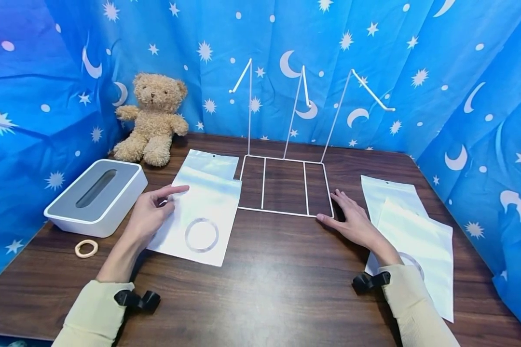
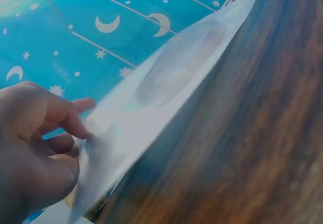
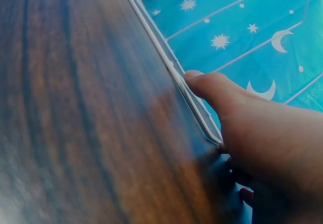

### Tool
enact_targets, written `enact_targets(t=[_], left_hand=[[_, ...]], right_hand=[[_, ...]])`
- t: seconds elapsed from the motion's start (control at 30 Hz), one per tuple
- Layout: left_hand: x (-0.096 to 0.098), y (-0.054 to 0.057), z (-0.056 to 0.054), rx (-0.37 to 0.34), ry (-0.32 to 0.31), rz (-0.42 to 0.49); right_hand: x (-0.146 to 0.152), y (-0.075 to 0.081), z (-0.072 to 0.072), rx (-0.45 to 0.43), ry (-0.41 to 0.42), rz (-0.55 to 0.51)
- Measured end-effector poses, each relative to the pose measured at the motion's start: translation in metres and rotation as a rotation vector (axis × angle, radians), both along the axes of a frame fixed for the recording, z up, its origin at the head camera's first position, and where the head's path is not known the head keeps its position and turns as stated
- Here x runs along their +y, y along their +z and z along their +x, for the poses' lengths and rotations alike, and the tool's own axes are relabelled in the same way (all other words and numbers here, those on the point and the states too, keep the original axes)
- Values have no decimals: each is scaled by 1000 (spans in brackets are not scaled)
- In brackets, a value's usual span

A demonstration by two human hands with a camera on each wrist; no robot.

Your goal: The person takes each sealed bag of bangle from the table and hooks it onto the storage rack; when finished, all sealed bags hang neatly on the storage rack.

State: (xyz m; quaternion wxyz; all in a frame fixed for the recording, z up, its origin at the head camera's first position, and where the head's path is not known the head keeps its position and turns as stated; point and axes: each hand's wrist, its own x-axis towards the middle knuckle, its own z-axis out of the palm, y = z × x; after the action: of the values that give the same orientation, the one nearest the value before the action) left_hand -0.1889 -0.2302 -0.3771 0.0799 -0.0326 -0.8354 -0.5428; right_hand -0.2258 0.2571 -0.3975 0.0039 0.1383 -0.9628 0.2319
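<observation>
My left hand (image 1: 149,212) is at the left edge of a white flat resealable pouch (image 1: 208,200). The index finger points straight across it, while the thumb and curled fingers pinch its edge in the left wrist view. A ring-shaped outline (image 1: 201,235) shows on the pouch's lower part. To the right stands a white wire rack (image 1: 282,212) with a flat base and three uprights bearing angled arms. My right hand (image 1: 353,219) lies at its front right corner, thumb (image 3: 204,82) against the front rail and fingers fairly straight along the outer side.
More white pouches (image 1: 421,241) lie overlapped under the right forearm. At left are a white box with a grey slotted lid (image 1: 91,183), a wooden ring (image 1: 86,248) and a teddy bear (image 1: 152,120). A blue star-patterned curtain (image 1: 260,38) borders the brown table (image 1: 260,289).
</observation>
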Motion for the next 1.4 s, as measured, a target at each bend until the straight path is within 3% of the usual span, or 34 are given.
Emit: enact_targets(t=[0.1, 0.2, 0.3, 0.37, 0.43, 0.5, 0.67, 0.8, 0.87, 1.1, 1.23, 1.4], left_hand=[[1, -1, 0, 1, 5, -20], [4, 0, 0, 103, 31, -82], [11, 8, 4, 311, 60, -221], [18, 19, 9, 470, 58, -328], [26, 33, 15, 592, 33, -418], [35, 50, 20, 680, -22, -428], [54, 91, 28, 808, -173, -194], [61, 108, 35, 830, -221, -53], [62, 110, 35, 807, -219, 31], [59, 102, 24, 697, -199, 508], [57, 101, 13, 640, -171, 627], [56, 100, 2, 598, -176, 704]], right_hand=[[0, 0, 0, -1, 1, -1], [0, -1, -1, 3, 6, -2], [0, -2, -2, 11, 14, -2], [-1, -2, -3, 14, 20, -2], [-2, -2, -4, 15, 24, -5], [-3, -1, -4, 15, 24, -8], [-3, 0, -3, 5, 16, -3], [-3, 0, -1, 0, 17, 2], [-3, 0, 0, 2, 19, 1], [-1, 1, 1, 7, 19, 8], [0, 0, 1, -1, 19, 5], [1, -1, 1, 13, 27, 1]])
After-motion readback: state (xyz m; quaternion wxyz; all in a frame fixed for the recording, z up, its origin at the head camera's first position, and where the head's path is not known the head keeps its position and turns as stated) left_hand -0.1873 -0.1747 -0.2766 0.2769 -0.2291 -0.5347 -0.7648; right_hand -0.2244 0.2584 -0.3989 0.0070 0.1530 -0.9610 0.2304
